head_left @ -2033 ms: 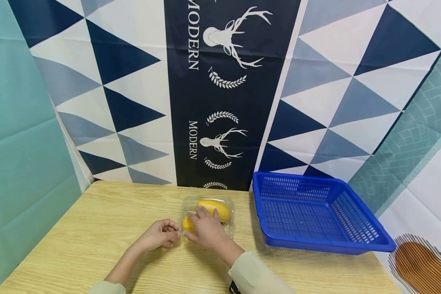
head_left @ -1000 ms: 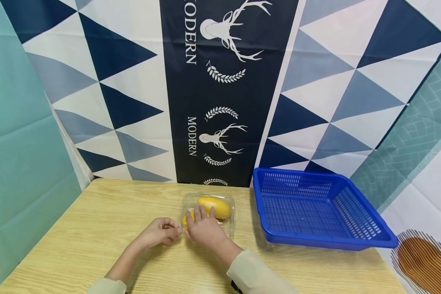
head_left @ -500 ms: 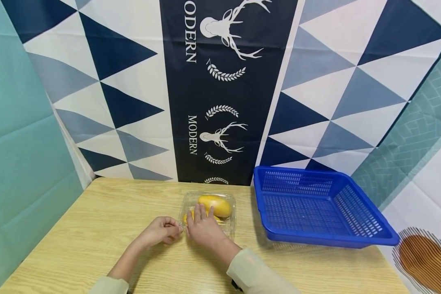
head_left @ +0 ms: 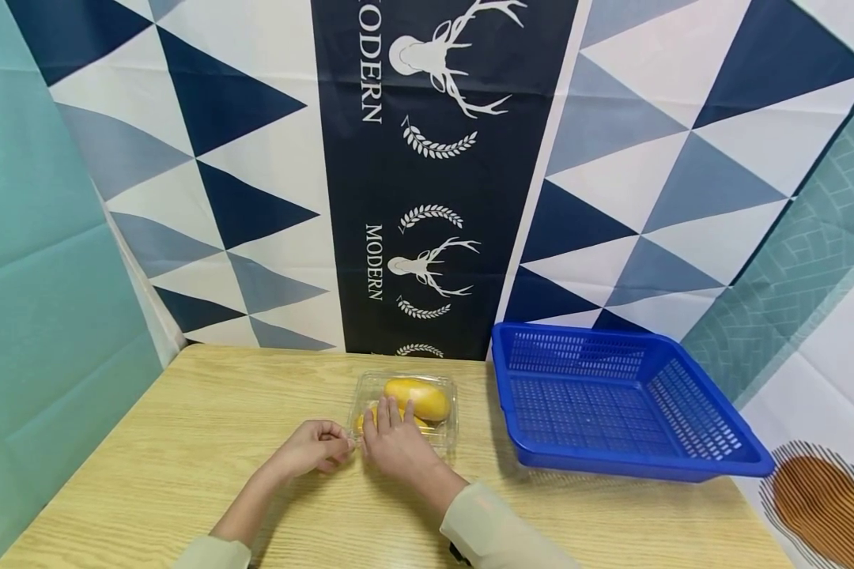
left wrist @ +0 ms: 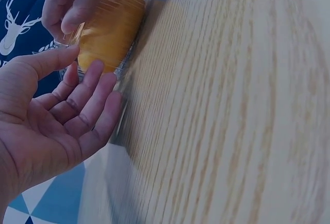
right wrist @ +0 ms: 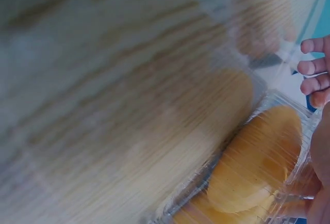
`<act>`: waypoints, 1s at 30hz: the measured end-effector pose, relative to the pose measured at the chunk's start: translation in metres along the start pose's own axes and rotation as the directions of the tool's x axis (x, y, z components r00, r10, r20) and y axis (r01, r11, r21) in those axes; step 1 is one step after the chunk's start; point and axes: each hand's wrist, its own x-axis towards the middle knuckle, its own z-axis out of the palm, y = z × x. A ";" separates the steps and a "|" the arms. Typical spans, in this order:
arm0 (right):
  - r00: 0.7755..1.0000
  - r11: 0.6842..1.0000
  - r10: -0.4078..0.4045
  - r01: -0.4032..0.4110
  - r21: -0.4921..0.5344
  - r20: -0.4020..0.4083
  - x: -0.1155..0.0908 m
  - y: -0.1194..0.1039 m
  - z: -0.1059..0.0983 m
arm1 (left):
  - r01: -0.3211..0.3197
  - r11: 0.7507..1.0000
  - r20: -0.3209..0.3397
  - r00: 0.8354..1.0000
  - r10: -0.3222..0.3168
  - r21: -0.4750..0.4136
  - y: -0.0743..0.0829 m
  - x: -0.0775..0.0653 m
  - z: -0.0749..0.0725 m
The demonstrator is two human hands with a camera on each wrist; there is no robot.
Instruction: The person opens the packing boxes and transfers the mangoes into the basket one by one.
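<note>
A clear plastic tray (head_left: 451, 442) on the table holds two yellow mangoes, the rear mango (head_left: 418, 397) mostly in sight. The front mango (head_left: 420, 424) is partly hidden by my right hand (head_left: 398, 449), whose nearly straight fingers rest over it. Clear plastic wrap (right wrist: 258, 157) stretches across the fruit, with streaks of glare in both wrist views. At the tray's near left corner, my left hand (head_left: 313, 449) pinches the wrap's edge between thumb and index finger. Its other fingers (left wrist: 95, 92) curl loosely beside the tray.
A blue perforated plastic basket (head_left: 591, 423) stands right of the tray, its right side reaching the table's edge. Patterned cloth (head_left: 427, 182) hangs directly behind the wooden table (head_left: 185, 427). A teal curtain (head_left: 57, 276) hangs on the left.
My right hand's fingers have drawn back off the rear mango and closer together, uncovering more fruit. My left hand stays at the tray's corner; the view has shifted slightly.
</note>
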 end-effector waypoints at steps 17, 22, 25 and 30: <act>0.990 0.996 0.037 -0.026 0.082 -0.138 0.006 0.006 -0.004 | -0.010 1.000 0.003 1.000 0.010 0.007 0.001 -0.001 -0.001; 0.989 0.997 0.011 -0.001 0.073 -0.144 0.009 0.004 -0.004 | -0.010 1.000 0.004 1.000 0.010 0.008 0.000 0.001 -0.002; 0.994 0.998 -0.001 0.008 0.067 -0.107 0.010 0.003 -0.007 | -0.012 1.000 0.012 1.000 0.011 0.006 0.000 0.002 -0.003; 0.997 0.998 -0.015 0.019 0.058 -0.070 0.011 0.000 -0.007 | -0.012 1.000 0.018 1.000 0.012 0.006 0.000 0.001 -0.004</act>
